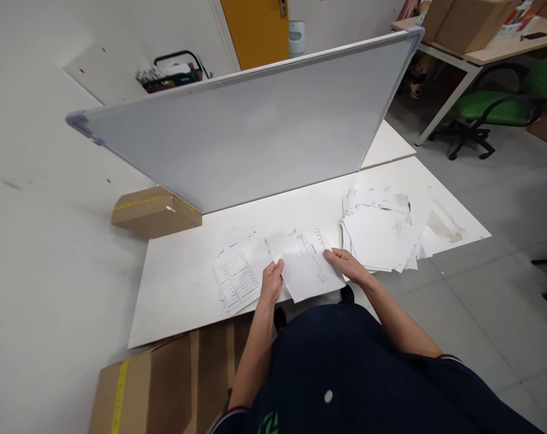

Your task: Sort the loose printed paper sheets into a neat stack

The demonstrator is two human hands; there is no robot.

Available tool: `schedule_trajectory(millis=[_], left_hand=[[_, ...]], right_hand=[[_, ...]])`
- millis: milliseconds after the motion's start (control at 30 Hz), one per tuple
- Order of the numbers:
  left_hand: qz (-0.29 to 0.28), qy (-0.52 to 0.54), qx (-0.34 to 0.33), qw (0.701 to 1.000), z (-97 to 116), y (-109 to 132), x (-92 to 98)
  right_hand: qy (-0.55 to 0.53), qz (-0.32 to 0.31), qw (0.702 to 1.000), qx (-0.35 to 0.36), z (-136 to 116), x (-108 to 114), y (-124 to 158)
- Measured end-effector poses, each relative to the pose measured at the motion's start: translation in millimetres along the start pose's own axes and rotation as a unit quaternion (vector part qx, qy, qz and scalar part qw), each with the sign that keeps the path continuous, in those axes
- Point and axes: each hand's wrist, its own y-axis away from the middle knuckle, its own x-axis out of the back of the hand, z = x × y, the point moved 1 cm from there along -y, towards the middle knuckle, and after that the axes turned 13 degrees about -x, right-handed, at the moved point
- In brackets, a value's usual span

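Note:
Between my two hands is a printed sheet of paper [310, 269], held over the front edge of the white table. My left hand [271, 281] pinches its left side, thumb on top. On its right side my right hand [346, 265] grips the edge in the same way. Faint print shows on the sheet's far part; whether more sheets lie under it I cannot tell. To the left lies a small stack of papers with printed tables [239, 278]. A larger, untidy pile of papers [378, 234] sits to the right.
A whiteboard [255, 126] stands upright along the back of the white table [173, 283]. A cardboard box [158, 212] is at its left end, with larger cartons [164, 386] below at the front left. Beyond are a green chair [494, 107] and another desk [494, 55].

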Motion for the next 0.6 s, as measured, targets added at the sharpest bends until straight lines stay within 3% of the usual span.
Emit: schedule_trajectory(millis=[67,200,267,300,367,467,533,600], left_hand=[[0.014,-0.015,-0.006,1.0,1,-1,5.1],[0.047,-0.011,-0.025,0.999,-1,-3,21.1],[0.054,0.005,-0.043,0.998,-3,-4,27.9],[0.051,0.014,-0.053,0.997,-3,-4,30.1],[0.04,0.028,-0.067,0.997,-3,-4,31.5],[0.026,0.033,-0.068,0.997,0,-4,26.9],[0.021,0.02,-0.069,0.997,4,-2,21.0],[0.017,0.003,-0.07,0.997,8,1,14.3]], right_hand=[[0.055,0.052,0.996,0.038,-1,11,-2],[0.159,0.265,0.947,0.09,-9,46,1],[0.144,0.341,0.923,0.104,-15,60,7],[0.11,0.351,0.923,0.116,-19,64,11],[0.011,0.311,0.939,0.146,-26,65,17],[-0.104,0.187,0.964,0.155,-29,50,15],[-0.101,0.127,0.978,0.129,-25,36,7],[-0.059,0.111,0.987,0.099,-18,21,-4]])
